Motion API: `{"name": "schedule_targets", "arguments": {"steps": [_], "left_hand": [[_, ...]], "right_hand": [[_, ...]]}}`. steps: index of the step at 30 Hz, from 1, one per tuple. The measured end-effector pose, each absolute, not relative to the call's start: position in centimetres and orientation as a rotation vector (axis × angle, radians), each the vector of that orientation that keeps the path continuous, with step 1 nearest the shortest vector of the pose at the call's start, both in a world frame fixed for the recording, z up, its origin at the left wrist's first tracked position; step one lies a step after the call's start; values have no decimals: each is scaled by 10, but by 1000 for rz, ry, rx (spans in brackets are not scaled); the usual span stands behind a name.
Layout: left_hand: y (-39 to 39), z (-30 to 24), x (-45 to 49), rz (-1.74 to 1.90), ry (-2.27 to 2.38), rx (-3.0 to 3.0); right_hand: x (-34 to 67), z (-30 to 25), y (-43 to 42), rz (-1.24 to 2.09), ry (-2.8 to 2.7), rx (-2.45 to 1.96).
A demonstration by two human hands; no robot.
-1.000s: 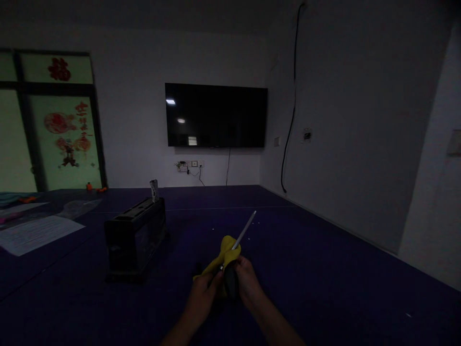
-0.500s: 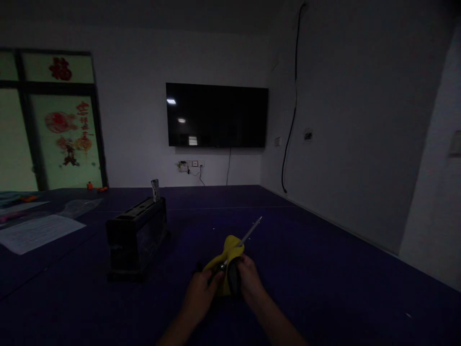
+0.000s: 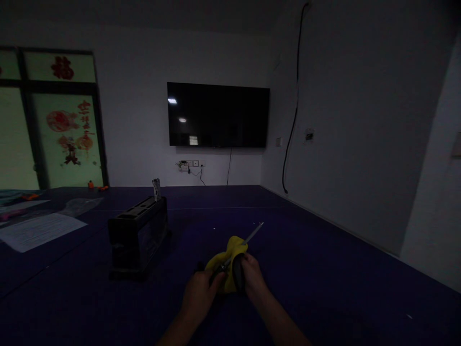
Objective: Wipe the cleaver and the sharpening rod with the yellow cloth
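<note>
Low in the middle of the head view, my left hand (image 3: 198, 293) is closed around the handle end of a knife (image 3: 255, 232). Its long, narrow metal blade slants up to the right. A yellow cloth (image 3: 236, 242) with a dark grey side is wrapped around the middle of the blade, and the tip sticks out beyond it. My right hand (image 3: 252, 276) pinches the cloth at its right side. Fingers and cloth hide much of the knife. To the left stands a black knife block (image 3: 139, 235) with slots on top and one pale, patterned handle (image 3: 156, 190) upright in it.
The purple tabletop (image 3: 317, 269) runs to the wall. Printed paper (image 3: 43, 231) and a clear plastic bag (image 3: 81, 205) lie at the left, with small orange things (image 3: 103, 188) at the back. A television (image 3: 218, 115) hangs on the far wall.
The blade tip has dipped slightly and shifted a little right; the cloth and my right hand moved slightly right with it. Both grips stay the same. The whole view has shifted slightly.
</note>
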State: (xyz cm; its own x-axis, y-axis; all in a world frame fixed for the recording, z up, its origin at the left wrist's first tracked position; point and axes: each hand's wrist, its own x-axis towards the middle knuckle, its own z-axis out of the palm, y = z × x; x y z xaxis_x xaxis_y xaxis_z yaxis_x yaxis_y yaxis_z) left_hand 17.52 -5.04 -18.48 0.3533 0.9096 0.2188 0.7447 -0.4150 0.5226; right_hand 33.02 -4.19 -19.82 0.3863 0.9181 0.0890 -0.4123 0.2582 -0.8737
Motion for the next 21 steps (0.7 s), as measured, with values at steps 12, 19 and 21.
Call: {"name": "schedule_targets", "arguments": {"steps": [12,19,21], "left_hand": [[-52,-182,175,569,1598,2406],[-54,-180,175,547,1591,2399],[-54,-179,175,547,1592,2392]], "right_hand": [[336,-207,-34,1032,-635,-874],[342,-206,-31,1006,-594,-879],[346,-207,-30,992,-572,-883]]}}
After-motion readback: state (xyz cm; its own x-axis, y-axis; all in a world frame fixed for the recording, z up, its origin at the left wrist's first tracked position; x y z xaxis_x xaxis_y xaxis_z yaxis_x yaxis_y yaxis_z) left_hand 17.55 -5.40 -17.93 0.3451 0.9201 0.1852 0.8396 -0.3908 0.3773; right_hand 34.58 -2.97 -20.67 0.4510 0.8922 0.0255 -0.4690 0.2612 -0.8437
